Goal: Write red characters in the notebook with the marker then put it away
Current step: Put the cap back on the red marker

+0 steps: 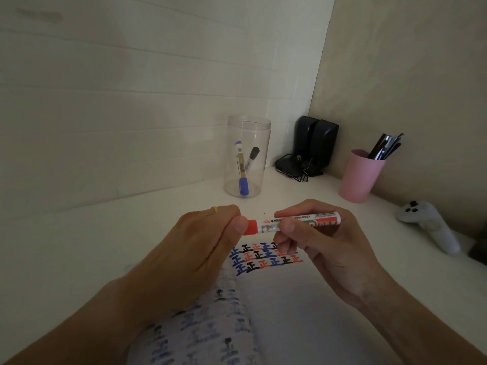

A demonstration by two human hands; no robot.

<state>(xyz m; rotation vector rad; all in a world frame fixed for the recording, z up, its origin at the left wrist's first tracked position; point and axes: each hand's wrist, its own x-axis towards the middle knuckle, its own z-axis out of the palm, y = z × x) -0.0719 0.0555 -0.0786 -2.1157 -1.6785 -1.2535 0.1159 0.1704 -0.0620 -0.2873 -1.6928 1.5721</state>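
A person held a red marker (297,223) level above an open notebook (276,299) on a white desk (79,246), the right hand (316,243) gripping the barrel and the left hand (200,246) closed on the cap end. The hands hid part of the red, blue and black characters (263,256). Farther back stood a clear jar (247,156) holding two markers, black speakers (313,143), a pink cup (359,176) of pens and, at right, a white controller (429,225).
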